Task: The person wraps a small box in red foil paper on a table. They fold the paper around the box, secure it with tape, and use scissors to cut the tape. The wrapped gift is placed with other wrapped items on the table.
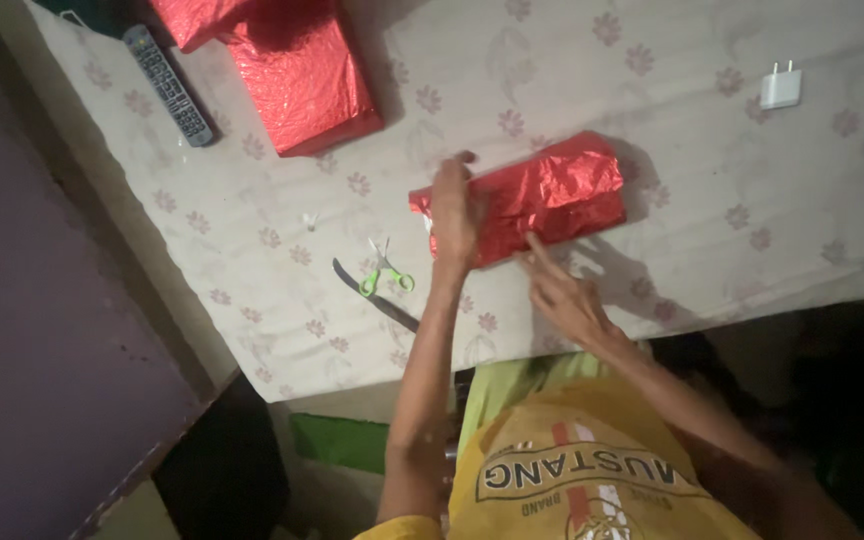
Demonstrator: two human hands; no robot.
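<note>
Two hands work on a red foil parcel lying near the middle of the flowered surface. The left hand lies flat, fingers spread, over the parcel's 9 o'clock end, apparently pinning a fold down. The right hand touches the near edge at 6 o'clock with one finger out, steadying it. Green-handled scissors lie within reach at 8 o'clock; another red parcel and a remote sit toward 11 o'clock, a white plug toward 2 o'clock.

Person seen from above, lower centre of the frame: yellow short-sleeved shirt with a dark-outlined printed emblem and a red-and-white stripe on the chest. Both forearms bare; hands without rings, watch or gloves.
</note>
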